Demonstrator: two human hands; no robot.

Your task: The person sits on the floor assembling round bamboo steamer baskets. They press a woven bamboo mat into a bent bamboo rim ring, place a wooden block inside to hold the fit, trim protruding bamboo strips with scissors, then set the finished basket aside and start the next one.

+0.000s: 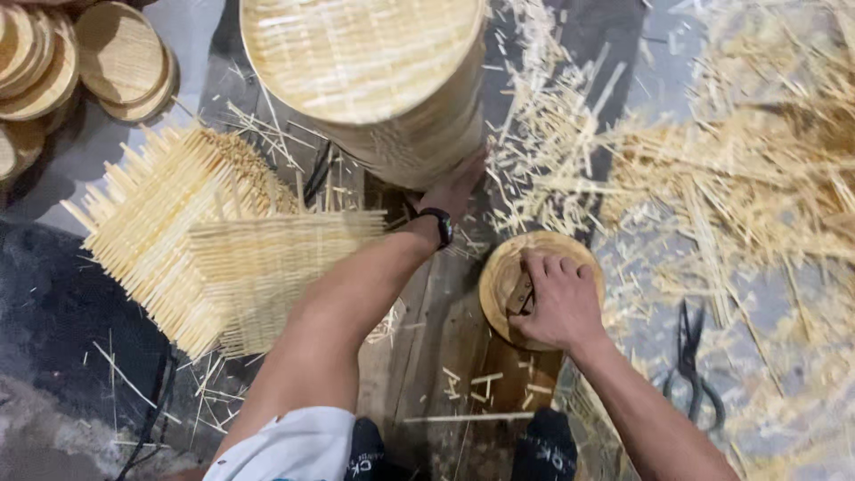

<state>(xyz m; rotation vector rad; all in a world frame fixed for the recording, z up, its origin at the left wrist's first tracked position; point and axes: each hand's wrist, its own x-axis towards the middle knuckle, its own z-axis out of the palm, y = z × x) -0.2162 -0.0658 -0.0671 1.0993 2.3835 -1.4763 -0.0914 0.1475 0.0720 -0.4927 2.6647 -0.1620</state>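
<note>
My left hand (456,189) reaches forward and rests against the lower side of a tall stack of round woven bamboo lids (374,80); a black watch is on that wrist. My right hand (557,298) presses down on a round wooden block (499,276), with its fingers curled over a small dark tool whose shape I cannot make out. Several square woven bamboo mats (205,249) lie fanned out to the left of my left arm.
Round bamboo discs (80,62) are piled at the top left. Heaps of bamboo shavings and strips (757,178) cover the right side. Black shears (693,361) lie on the floor at the right. My two dark socks (543,450) show at the bottom edge.
</note>
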